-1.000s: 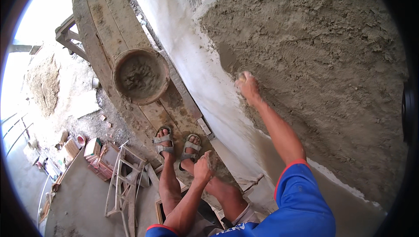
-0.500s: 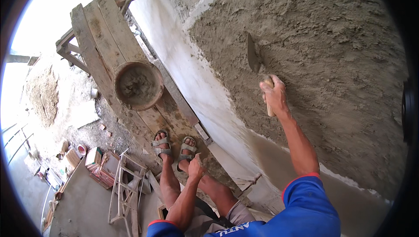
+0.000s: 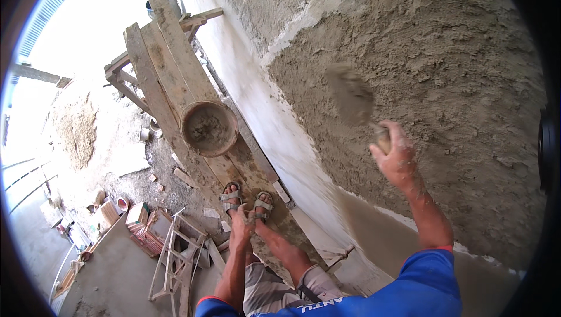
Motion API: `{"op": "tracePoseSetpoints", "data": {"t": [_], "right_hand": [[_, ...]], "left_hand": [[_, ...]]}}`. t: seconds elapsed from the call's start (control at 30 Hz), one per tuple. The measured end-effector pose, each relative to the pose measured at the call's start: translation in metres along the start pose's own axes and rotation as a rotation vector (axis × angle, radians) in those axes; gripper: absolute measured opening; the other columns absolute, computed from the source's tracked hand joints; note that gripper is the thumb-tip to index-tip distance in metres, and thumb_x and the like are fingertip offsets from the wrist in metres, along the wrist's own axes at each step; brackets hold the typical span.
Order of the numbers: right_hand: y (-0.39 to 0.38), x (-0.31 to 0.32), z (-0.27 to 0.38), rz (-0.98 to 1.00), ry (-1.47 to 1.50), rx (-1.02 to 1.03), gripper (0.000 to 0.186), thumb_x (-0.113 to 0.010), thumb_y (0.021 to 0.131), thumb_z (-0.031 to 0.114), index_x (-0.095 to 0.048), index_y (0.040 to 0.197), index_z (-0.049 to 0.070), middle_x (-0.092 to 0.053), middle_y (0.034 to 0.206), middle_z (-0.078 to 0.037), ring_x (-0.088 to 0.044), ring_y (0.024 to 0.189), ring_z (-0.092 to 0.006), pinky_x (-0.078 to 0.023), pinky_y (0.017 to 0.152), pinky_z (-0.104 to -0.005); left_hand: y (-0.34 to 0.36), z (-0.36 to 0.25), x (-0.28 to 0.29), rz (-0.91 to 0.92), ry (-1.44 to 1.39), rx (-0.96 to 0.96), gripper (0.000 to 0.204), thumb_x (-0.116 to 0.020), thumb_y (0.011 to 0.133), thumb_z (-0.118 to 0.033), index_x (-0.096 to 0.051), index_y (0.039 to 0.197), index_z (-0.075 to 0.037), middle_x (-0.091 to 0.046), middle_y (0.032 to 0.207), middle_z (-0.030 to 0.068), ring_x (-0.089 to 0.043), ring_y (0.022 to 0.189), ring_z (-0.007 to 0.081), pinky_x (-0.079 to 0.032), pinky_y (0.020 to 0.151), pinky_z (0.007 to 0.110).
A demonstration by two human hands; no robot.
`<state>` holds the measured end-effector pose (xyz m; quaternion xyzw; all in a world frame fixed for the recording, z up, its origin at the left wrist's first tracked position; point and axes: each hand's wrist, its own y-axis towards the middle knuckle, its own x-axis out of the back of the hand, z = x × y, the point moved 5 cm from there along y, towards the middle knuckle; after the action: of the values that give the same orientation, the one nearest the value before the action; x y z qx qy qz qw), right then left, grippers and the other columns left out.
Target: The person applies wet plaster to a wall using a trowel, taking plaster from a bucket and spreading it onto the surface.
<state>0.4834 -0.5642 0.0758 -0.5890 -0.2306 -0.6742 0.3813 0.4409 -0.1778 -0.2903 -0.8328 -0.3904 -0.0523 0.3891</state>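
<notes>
My right hand (image 3: 396, 153) grips the wooden handle of a trowel (image 3: 350, 92), whose motion-blurred blade is over the rough wet mortar (image 3: 450, 77) on the wall. My left hand (image 3: 245, 220), coated in grey, hangs low over my legs near my sandalled feet, its fingers loosely bent and apart with nothing visible in them. Ahead of my feet, a round bowl of grey mortar (image 3: 207, 127) sits on the plank scaffold (image 3: 175, 60). A smooth white band of wall (image 3: 298, 150) runs beside the planks.
I stand on the narrow planks, with a lower floor at left holding a sand heap (image 3: 79, 130), stacked tiles (image 3: 146, 229), rubble and a wooden frame (image 3: 175, 258). A timber support (image 3: 125, 77) juts from the scaffold's far end.
My right hand has moved rightward and lower in the picture, with the trowel's blade coming into sight over the mortar. The view has shifted, so the bowl and planks appear further right.
</notes>
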Motion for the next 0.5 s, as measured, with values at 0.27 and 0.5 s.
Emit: {"op": "tracePoseSetpoints", "data": {"t": [0.27, 0.5], "right_hand": [[-0.001, 0.053, 0.155, 0.483, 0.54, 0.716, 0.042, -0.073, 0.08, 0.013, -0.06, 0.119, 0.003, -0.067, 0.097, -0.018, -0.068, 0.088, -0.0325, -0.056, 0.075, -0.0387], [0.084, 0.051, -0.018, -0.008, 0.408, -0.251, 0.031, -0.059, 0.093, 0.019, -0.059, 0.119, 0.001, -0.061, 0.082, -0.008, -0.059, 0.059, -0.0123, -0.052, 0.046, -0.0278]], "left_hand": [[-0.044, 0.088, 0.065, -0.121, -0.311, 0.103, 0.053, -0.066, 0.087, -0.031, -0.055, 0.131, -0.005, -0.07, 0.106, 0.0201, -0.067, 0.096, 0.0356, -0.051, 0.086, 0.042], [-0.044, 0.092, 0.09, 0.03, 0.196, 0.194, 0.051, -0.067, 0.086, -0.033, -0.055, 0.127, -0.004, -0.067, 0.108, 0.0237, -0.064, 0.102, 0.0406, -0.051, 0.087, 0.046]]}}
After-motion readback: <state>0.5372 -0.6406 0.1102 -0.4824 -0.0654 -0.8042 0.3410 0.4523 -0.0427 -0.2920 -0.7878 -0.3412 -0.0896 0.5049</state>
